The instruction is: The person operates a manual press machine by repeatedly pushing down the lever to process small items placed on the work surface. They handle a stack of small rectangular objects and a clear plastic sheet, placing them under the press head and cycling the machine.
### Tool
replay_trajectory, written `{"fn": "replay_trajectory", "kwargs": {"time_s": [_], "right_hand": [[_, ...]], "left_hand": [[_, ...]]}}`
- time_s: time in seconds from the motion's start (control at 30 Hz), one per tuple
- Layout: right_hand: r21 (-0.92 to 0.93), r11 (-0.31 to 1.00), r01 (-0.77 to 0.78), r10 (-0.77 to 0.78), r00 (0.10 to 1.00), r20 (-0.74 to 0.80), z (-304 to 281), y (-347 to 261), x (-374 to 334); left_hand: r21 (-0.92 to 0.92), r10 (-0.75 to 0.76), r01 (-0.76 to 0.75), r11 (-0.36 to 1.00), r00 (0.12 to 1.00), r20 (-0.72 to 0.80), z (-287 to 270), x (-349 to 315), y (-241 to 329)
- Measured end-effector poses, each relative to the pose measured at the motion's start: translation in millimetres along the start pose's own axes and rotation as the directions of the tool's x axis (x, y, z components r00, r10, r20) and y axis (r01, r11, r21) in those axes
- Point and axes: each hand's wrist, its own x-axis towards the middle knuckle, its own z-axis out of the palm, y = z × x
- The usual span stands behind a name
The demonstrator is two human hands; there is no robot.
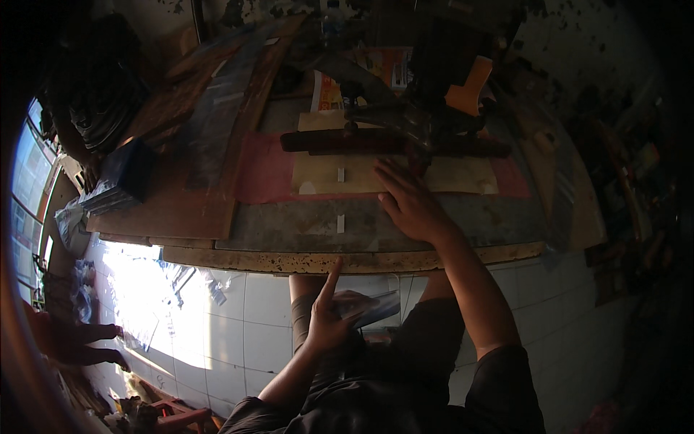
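Observation:
My right hand (413, 205) reaches over the table with its fingers stretched out. Its fingertips are at the pale yellow sheet (329, 173), just in front of a long dark red bar (329, 140). Beneath the yellow sheet lies a wider pink sheet (266, 168). Below the table's front edge, my left hand (330, 322) holds a glossy flat packet (376, 307) above my lap. Its index finger points up to the wooden edge (289, 260). Glare and shadow hide what the packet contains. Two small white strips lie in line, one on the yellow sheet, one nearer the edge.
A dark machine frame (412, 119) rises behind the bar, with an orange paper piece (471, 87) on it. On the left are a brown board (173, 206) and a dark blue stack (123, 177). Another person's feet (108, 343) show on the sunlit tiled floor.

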Motion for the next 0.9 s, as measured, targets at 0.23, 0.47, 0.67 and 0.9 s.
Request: {"fn": "replay_trajectory", "kwargs": {"time_s": [0.23,0.47,0.67,0.9], "right_hand": [[0.035,0.999,-0.003,0.003,1.0,-0.008,1,-1,0],[0.009,1.0,0.025,-0.025,0.999,-0.033,0,-2,0],[-0.034,0.998,0.054,-0.052,0.998,0.031,-18,-35,-30],[0.014,0.996,-0.086,0.086,0.996,-0.004,-35,-63,-105]], "left_hand": [[0.0,-0.007,0.007,1.0,1.0,-0.013,-1,-1,4],[-0.057,-0.075,0.075,0.996,0.997,0.014,-1,-1,-3],[-0.024,-0.047,0.048,0.999,0.998,0.048,-6,0,-8],[0.044,-0.005,0.006,0.999,1.0,-0.021,-4,0,-1]]}}
